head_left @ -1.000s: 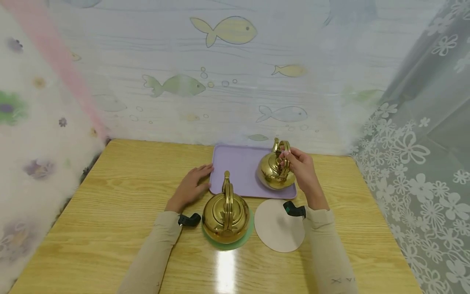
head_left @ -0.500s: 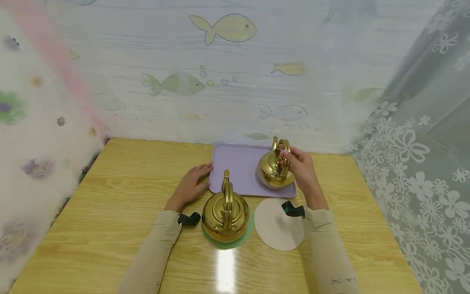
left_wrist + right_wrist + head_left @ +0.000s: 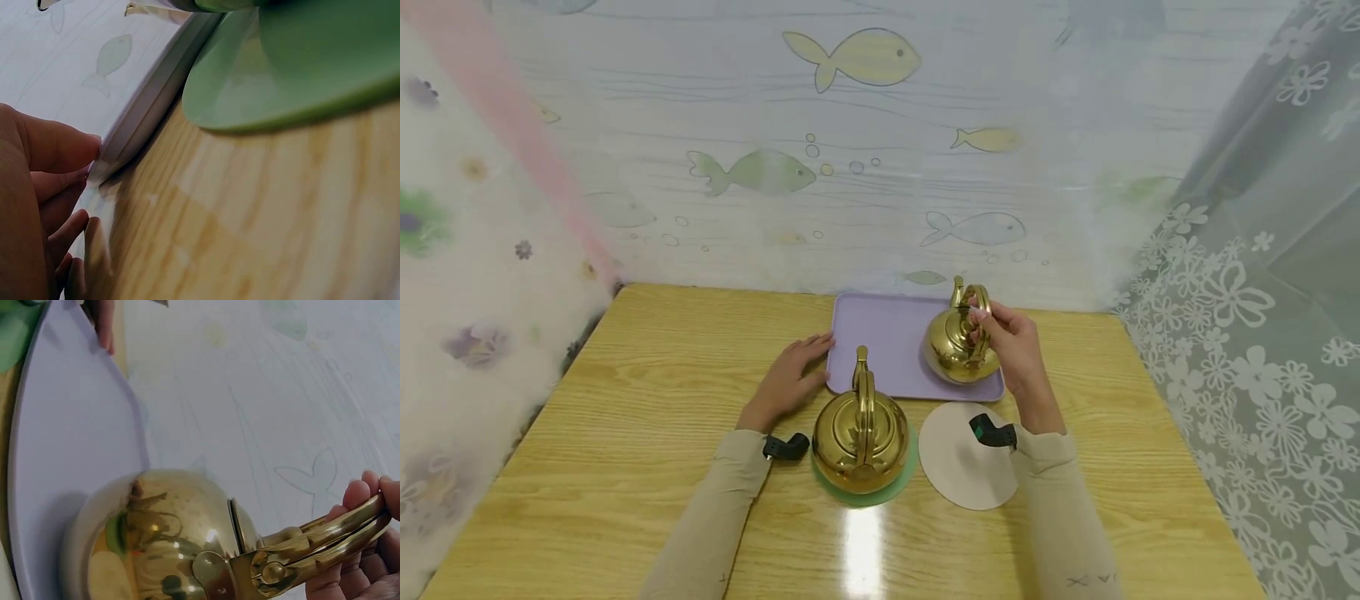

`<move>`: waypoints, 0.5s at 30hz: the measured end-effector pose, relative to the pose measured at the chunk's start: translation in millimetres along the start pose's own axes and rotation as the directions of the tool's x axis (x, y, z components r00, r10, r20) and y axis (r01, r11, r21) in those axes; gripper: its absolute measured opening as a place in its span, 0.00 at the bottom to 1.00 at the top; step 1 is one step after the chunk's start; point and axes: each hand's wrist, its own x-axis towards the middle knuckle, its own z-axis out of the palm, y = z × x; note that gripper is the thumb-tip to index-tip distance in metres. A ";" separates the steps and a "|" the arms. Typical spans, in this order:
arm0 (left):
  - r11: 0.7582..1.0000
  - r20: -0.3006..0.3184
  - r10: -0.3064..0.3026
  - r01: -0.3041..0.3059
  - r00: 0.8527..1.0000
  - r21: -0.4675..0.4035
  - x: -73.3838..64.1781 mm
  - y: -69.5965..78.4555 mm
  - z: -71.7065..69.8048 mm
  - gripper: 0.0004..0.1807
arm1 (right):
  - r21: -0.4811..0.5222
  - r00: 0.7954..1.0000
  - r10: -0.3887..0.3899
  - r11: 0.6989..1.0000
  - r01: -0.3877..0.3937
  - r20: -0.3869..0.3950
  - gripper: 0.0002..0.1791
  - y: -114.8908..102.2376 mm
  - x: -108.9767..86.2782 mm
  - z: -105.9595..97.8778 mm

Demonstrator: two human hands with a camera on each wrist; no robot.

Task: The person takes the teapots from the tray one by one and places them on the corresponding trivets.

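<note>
In the head view, my right hand [image 3: 1017, 346] grips the raised handle of a small brass kettle [image 3: 953, 357] at the right end of a lilac tray [image 3: 880, 354]. The right wrist view shows fingers and thumb curled round the double-barred handle [image 3: 350, 532]. Whether the kettle's base touches the tray is hard to tell. My left hand [image 3: 786, 382] lies at the tray's left edge; its thumb and fingers touch the rim [image 3: 128, 134], fairly straight. A larger brass kettle [image 3: 842, 450] stands on a green round mat [image 3: 912, 457], nearer me, spout pointing away.
A pale round mat [image 3: 966, 458] lies right of the large kettle, just in front of the tray. The wooden table [image 3: 647, 417] ends at a fish-print curtain [image 3: 850, 208] behind the tray. Sheer flowered curtains [image 3: 1247, 375] hang at the right.
The right wrist has shifted slightly left, while its hand keeps hold of the small kettle's handle. The small kettle hardly moves. The left hand and large kettle look the same.
</note>
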 end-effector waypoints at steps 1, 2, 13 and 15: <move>1.000 -0.001 0.001 -0.001 1.000 0.002 0.0 0.3 0.1 0.31 | 0.005 1.000 -0.002 1.000 0.002 -0.011 0.24 0.5 -1.7 0.6; 1.000 -0.001 0.000 0.000 1.000 0.000 0.1 0.4 0.0 0.31 | 0.013 1.000 -0.005 1.000 0.005 -0.021 0.23 1.2 -3.3 1.3; 1.000 0.000 0.007 -0.007 1.000 -0.010 1.1 -0.5 -1.4 0.31 | 0.089 0.985 -0.141 0.985 0.150 -0.098 0.19 14.8 -22.7 15.4; 1.000 0.003 0.001 -0.001 1.000 -0.008 0.7 -1.1 -0.8 0.31 | 0.098 0.981 -0.166 0.980 0.176 -0.101 0.19 17.5 -25.2 17.1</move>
